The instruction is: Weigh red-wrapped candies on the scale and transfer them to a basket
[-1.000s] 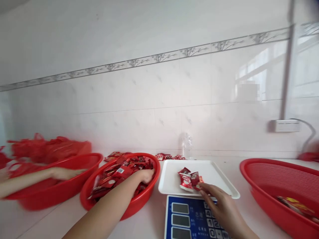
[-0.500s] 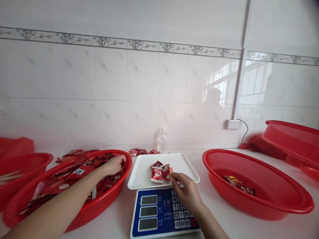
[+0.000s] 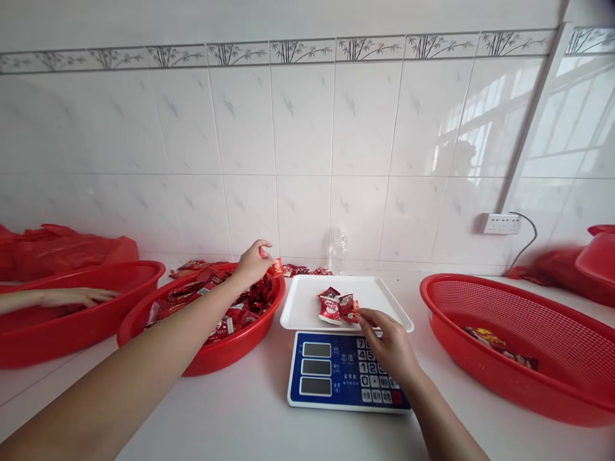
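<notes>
My left hand (image 3: pixel 254 263) is raised over the right end of a red basket (image 3: pixel 204 362) heaped with small red packets. Pinched in its fingers is a small red packet (image 3: pixel 277 267). A blue-and-white weighing scale (image 3: pixel 336 349) with a white tray (image 3: pixel 300 314) stands in front of me. Several red packets (image 3: pixel 330 307) lie grouped on the tray. My right hand (image 3: pixel 390 339) reaches over the scale's keypad, its thumb and forefinger closed on the edge of a small red packet (image 3: pixel 352 315) on the tray. The fingertips partly cover that packet.
At right a red basket (image 3: pixel 451 288) has a few packets inside. Another person's hand (image 3: pixel 79 298) is in a red basket (image 3: pixel 29 349) at far left. A clear bottle (image 3: pixel 339 251) and loose packets (image 3: pixel 307 271) stand by the tiled wall, below a socket (image 3: pixel 500 224).
My left hand has lifted out of the basket with a red packet. My right hand stays at the tray. The view has turned left, and the other person's hand shows farther into its basket.
</notes>
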### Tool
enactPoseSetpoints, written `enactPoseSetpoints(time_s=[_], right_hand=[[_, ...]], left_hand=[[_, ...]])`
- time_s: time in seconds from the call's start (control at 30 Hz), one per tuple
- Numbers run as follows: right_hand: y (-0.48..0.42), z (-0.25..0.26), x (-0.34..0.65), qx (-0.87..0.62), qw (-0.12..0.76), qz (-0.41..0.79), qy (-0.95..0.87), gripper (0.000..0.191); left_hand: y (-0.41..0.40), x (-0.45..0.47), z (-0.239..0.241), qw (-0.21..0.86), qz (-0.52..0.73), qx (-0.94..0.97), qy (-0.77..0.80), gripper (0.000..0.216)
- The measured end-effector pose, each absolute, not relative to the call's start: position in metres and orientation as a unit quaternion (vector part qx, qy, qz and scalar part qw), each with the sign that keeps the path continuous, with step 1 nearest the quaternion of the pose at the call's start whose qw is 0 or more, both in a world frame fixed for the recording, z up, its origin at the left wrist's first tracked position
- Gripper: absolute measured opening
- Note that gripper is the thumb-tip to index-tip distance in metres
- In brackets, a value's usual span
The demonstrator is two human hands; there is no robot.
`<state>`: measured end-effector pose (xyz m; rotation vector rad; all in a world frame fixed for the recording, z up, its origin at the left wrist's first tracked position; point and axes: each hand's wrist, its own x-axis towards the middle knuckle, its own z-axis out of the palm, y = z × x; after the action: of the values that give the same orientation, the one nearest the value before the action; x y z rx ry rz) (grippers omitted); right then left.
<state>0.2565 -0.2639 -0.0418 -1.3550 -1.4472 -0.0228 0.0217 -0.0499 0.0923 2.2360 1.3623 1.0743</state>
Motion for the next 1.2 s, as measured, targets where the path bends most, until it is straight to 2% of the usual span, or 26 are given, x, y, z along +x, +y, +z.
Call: enactPoseSetpoints(time_s=[0.17, 0.37, 0.67, 0.87, 1.07, 1.2], right_hand=[[-0.261, -0.045, 0.257, -0.573, 0.545, -0.011, -0.612, 0.029], [-0.26, -0.049, 0.258, -0.573, 0.541, -0.003, -0.616, 0.029], [-0.26, -0.049, 0.258, -0.569, 0.548, 0.012, -0.613, 0.03], [-0.26, -0.049, 0.259, -0.57, 0.549, 0.011, -0.611, 0.028], [-0.26, -0.046, 0.259, -0.571, 0.545, 0.005, -0.614, 0.026], [-0.261, -0.047, 0.259, -0.568, 0.545, -0.001, -0.617, 0.026]], left_hand=[[-0.086, 0.054, 0.082, 0.281, 0.292, 0.821, 0.403, 0.041], [-0.103, 0.088, 0.053, 0.331, 0.205, 0.837, 0.384, 0.046], [-0.102, 0.098, 0.044, 0.245, 0.246, 0.869, 0.352, 0.038], [-0.11, 0.106, 0.037, 0.246, 0.213, 0.896, 0.303, 0.062], [-0.118, 0.113, 0.023, 0.181, 0.174, 0.934, 0.256, 0.073], [-0.117, 0.124, 0.014, 0.154, 0.154, 0.942, 0.256, 0.07]])
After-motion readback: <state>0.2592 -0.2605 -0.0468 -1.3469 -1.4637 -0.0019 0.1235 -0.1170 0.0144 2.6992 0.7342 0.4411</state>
